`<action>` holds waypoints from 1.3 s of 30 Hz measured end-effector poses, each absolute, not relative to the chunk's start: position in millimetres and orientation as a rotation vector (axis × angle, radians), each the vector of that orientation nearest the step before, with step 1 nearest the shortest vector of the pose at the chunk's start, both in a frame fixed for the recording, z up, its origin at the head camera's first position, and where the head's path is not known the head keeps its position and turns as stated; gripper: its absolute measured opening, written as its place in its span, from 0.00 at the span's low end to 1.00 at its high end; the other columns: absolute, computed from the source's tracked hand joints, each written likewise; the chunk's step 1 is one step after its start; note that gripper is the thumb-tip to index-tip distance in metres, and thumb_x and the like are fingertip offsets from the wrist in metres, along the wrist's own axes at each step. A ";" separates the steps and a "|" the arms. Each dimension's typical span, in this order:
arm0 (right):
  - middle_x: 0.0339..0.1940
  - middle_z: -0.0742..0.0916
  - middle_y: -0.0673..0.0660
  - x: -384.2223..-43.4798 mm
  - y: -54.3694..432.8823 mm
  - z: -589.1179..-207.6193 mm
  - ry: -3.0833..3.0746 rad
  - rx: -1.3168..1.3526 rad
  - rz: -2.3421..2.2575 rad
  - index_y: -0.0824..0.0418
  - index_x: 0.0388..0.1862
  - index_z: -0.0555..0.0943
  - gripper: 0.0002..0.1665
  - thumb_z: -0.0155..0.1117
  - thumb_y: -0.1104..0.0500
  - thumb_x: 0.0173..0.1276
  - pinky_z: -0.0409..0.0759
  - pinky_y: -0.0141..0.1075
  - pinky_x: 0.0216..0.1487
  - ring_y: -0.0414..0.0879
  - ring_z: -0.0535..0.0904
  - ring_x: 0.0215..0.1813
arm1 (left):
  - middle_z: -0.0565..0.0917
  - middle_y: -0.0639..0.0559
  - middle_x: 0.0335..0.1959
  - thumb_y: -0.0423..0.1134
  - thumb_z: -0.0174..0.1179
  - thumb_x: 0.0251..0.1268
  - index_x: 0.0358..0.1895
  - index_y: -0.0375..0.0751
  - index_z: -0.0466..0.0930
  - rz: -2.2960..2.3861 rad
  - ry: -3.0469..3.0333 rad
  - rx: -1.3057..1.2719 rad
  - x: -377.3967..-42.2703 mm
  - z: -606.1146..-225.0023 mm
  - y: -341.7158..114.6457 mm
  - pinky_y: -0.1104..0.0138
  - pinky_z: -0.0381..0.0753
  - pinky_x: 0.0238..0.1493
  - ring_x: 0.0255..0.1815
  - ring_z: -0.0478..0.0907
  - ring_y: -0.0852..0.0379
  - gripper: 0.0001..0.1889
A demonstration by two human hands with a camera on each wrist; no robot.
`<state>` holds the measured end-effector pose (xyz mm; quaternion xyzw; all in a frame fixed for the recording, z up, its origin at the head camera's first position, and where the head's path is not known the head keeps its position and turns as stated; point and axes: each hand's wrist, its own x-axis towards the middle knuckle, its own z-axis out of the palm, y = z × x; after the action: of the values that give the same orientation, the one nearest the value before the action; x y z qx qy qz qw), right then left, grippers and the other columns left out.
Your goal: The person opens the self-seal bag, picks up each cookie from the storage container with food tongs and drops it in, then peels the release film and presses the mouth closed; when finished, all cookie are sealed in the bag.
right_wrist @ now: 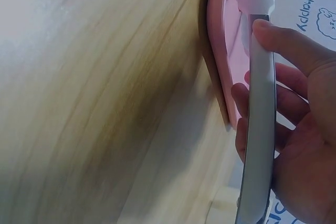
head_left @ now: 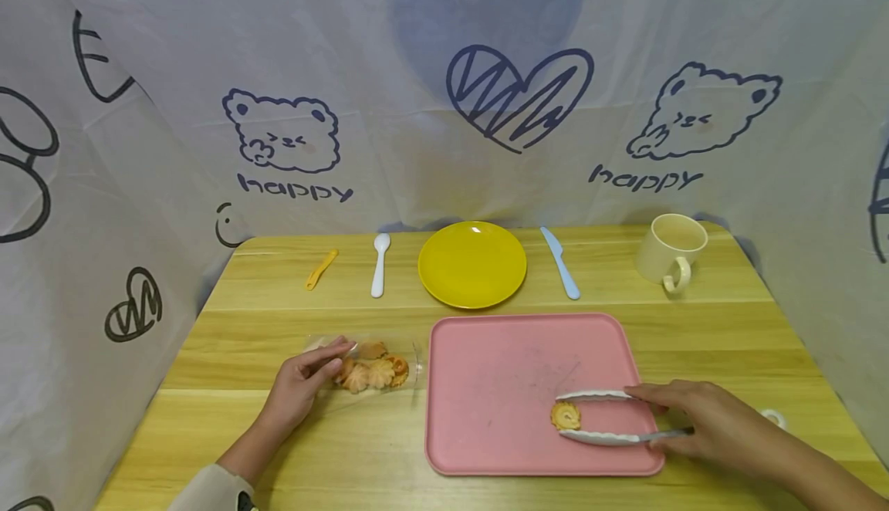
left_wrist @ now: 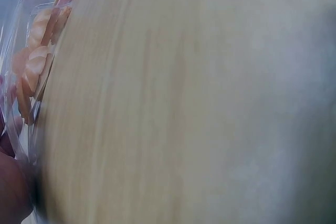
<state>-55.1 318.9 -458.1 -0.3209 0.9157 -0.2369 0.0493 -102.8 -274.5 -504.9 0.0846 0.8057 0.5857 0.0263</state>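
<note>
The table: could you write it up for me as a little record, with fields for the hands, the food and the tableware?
Left hand: holds a clear container
Container contents: several cookies
Right hand: holds tongs, arms apart
Between tong tips: one cookie; contact unclear
Under that cookie: pink tray, right of the container
Back row, left to right: orange utensil, white spoon, yellow plate, blue knife, mug
Surface: wooden table
</note>
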 end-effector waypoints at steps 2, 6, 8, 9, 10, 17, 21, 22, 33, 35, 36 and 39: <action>0.51 0.90 0.52 -55.1 318.8 -458.4 2.791 -0.999 -0.738 0.55 0.66 0.82 0.37 0.77 0.41 0.62 0.82 0.30 0.39 0.30 0.78 0.45 | 0.77 0.37 0.69 0.37 0.59 0.78 0.63 0.34 0.82 1.809 2.494 0.261 -102.9 -505.1 -274.4 0.88 0.55 0.69 0.74 0.69 0.66 0.18; 0.49 0.89 0.49 -56.5 315.9 -457.9 2.776 -1.017 -0.777 0.55 0.67 0.82 0.36 0.78 0.42 0.62 0.80 0.31 0.37 0.29 0.77 0.42 | 0.77 0.37 0.69 0.38 0.59 0.78 0.63 0.34 0.83 1.809 2.493 0.257 -103.0 -505.4 -274.2 0.88 0.55 0.69 0.74 0.69 0.64 0.18; 0.49 0.89 0.47 -58.3 312.3 -456.0 2.766 -1.003 -0.789 0.55 0.67 0.82 0.36 0.77 0.43 0.63 0.80 0.31 0.37 0.30 0.76 0.42 | 0.77 0.37 0.69 0.38 0.59 0.78 0.63 0.34 0.83 1.809 2.491 0.255 -103.2 -505.3 -274.3 0.88 0.55 0.69 0.74 0.69 0.64 0.18; 0.50 0.89 0.47 -59.7 309.9 -454.6 2.764 -0.994 -0.788 0.55 0.67 0.82 0.36 0.77 0.42 0.63 0.81 0.31 0.38 0.30 0.77 0.43 | 0.77 0.37 0.69 0.38 0.59 0.78 0.63 0.34 0.83 1.809 2.490 0.254 -103.4 -505.3 -274.4 0.88 0.55 0.69 0.74 0.69 0.64 0.18; 0.50 0.89 0.47 -61.1 307.2 -453.3 2.768 -0.987 -0.782 0.54 0.67 0.82 0.36 0.77 0.42 0.63 0.81 0.31 0.40 0.31 0.78 0.43 | 0.78 0.37 0.69 0.38 0.59 0.78 0.63 0.34 0.83 1.809 2.491 0.255 -103.4 -505.3 -274.4 0.88 0.55 0.69 0.74 0.69 0.65 0.17; 0.58 0.89 0.49 -79.1 282.2 -444.0 2.786 -0.985 -0.709 0.56 0.67 0.82 0.37 0.79 0.44 0.61 0.86 0.39 0.52 0.39 0.84 0.54 | 0.78 0.37 0.69 0.38 0.58 0.78 0.64 0.34 0.82 1.826 2.469 0.254 -103.7 -505.0 -274.9 0.87 0.57 0.69 0.74 0.68 0.69 0.18; 0.60 0.88 0.49 -92.9 266.2 -441.2 2.746 -0.976 -0.725 0.56 0.68 0.81 0.37 0.80 0.47 0.61 0.86 0.42 0.54 0.41 0.84 0.56 | 0.77 0.38 0.70 0.39 0.58 0.79 0.64 0.34 0.82 1.806 2.476 0.243 -103.3 -505.1 -274.6 0.72 0.58 0.78 0.74 0.67 0.68 0.18; 0.60 0.88 0.49 -96.5 262.1 -440.7 2.738 -0.971 -0.727 0.56 0.68 0.81 0.37 0.80 0.47 0.62 0.86 0.42 0.54 0.41 0.84 0.56 | 0.77 0.38 0.70 0.39 0.58 0.79 0.64 0.35 0.82 1.801 2.478 0.241 -103.2 -505.2 -274.4 0.66 0.56 0.80 0.75 0.67 0.67 0.18; 0.58 0.88 0.50 -132.9 213.7 -439.6 2.668 -1.009 -0.758 0.54 0.71 0.79 0.38 0.79 0.48 0.63 0.85 0.40 0.50 0.41 0.83 0.48 | 0.77 0.37 0.69 0.38 0.58 0.78 0.64 0.34 0.82 1.820 2.471 0.252 -103.7 -505.0 -274.8 0.88 0.55 0.68 0.74 0.68 0.66 0.18; 0.56 0.89 0.50 -138.4 205.1 -439.2 2.651 -1.022 -0.758 0.53 0.71 0.79 0.37 0.79 0.48 0.63 0.84 0.39 0.48 0.40 0.82 0.47 | 0.77 0.38 0.69 0.38 0.58 0.78 0.64 0.34 0.82 1.817 2.470 0.251 -103.7 -505.0 -274.6 0.88 0.55 0.68 0.74 0.68 0.67 0.18; 0.56 0.89 0.51 -141.0 200.7 -438.9 2.642 -1.028 -0.762 0.53 0.71 0.79 0.37 0.79 0.48 0.64 0.84 0.39 0.48 0.41 0.82 0.46 | 0.77 0.38 0.69 0.38 0.59 0.78 0.64 0.34 0.82 1.815 2.472 0.249 -103.7 -505.0 -274.5 0.88 0.55 0.68 0.74 0.68 0.68 0.18; 0.53 0.89 0.51 -147.7 187.0 -437.5 2.609 -1.033 -0.770 0.53 0.72 0.79 0.37 0.78 0.49 0.65 0.82 0.38 0.47 0.42 0.81 0.45 | 0.77 0.37 0.69 0.38 0.59 0.78 0.64 0.34 0.82 1.813 2.472 0.249 -103.6 -505.0 -274.5 0.88 0.55 0.68 0.74 0.68 0.69 0.18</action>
<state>-147.7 187.0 -437.5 -0.3525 0.8906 -0.2629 0.1157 -103.6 -274.5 -505.0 0.0809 0.8033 0.5891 0.0329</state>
